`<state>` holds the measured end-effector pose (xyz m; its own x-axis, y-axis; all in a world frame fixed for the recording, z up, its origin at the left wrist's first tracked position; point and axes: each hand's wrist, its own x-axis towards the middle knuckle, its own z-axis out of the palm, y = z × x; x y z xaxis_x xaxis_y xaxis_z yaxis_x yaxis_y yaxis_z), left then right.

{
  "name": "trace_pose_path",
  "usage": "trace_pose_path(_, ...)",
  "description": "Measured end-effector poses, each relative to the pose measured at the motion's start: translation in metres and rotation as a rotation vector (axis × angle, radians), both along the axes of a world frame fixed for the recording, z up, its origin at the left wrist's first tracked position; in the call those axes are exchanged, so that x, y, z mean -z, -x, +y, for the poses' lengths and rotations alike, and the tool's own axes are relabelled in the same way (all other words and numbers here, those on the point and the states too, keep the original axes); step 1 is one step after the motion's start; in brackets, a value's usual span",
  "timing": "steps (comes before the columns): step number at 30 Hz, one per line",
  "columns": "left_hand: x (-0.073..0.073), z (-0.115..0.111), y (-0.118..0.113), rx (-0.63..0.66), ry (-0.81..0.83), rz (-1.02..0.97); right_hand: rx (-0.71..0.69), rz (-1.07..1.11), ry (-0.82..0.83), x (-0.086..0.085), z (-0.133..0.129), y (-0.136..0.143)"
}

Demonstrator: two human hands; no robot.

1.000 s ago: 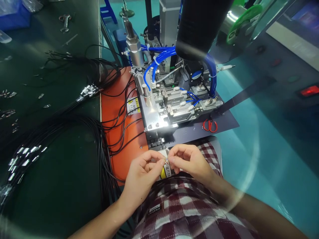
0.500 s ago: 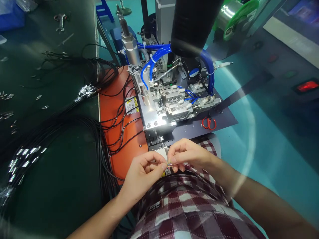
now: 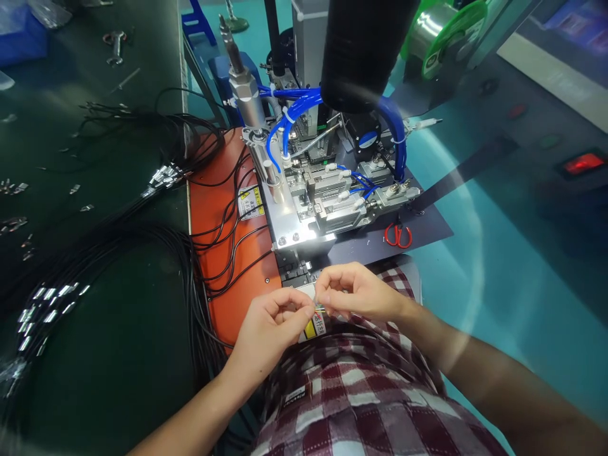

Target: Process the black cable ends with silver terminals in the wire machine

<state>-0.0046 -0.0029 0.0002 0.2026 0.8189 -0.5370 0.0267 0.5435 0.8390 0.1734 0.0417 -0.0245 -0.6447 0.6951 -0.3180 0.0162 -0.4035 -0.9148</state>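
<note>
Thin coloured wires (image 3: 322,310) show as a small splayed bunch between my hands, close to my lap. My left hand (image 3: 273,323) pinches them between thumb and forefinger. From the other side, my right hand (image 3: 361,294) closes thumb and forefinger at the wires' upper side; its fingertips partly cover them. Just below is a white and yellow label (image 3: 313,326). Ahead of both hands stands a metal machine (image 3: 339,212) with blue air hoses (image 3: 304,98).
Black cables (image 3: 190,304) with shiny metal connectors (image 3: 47,304) run over the dark green table (image 3: 118,354) and orange plate (image 3: 228,253). Red-handled scissors (image 3: 398,235) lie on the grey plate right of the machine. A green solder spool (image 3: 446,35) is at upper right.
Both hands have shifted slightly left, still pinching around the wires. My right fingertips are a little higher, and more of the label below shows.
</note>
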Motion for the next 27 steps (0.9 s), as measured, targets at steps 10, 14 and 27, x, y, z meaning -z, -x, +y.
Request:
trace_pose_path(10, 0.007, -0.002, 0.000, -0.125, -0.101, 0.049, 0.260, -0.096, -0.105, 0.002, -0.019, 0.015)
trace_pose_path(14, 0.004, -0.001, 0.000, -0.068, -0.112, 0.067, 0.256, -0.204, -0.286, -0.002, -0.023, 0.014)
trace_pose_path(27, 0.015, 0.000, 0.004, -0.029, -0.028, 0.048, 0.217, -0.135, -0.053, 0.001, -0.017, 0.013)
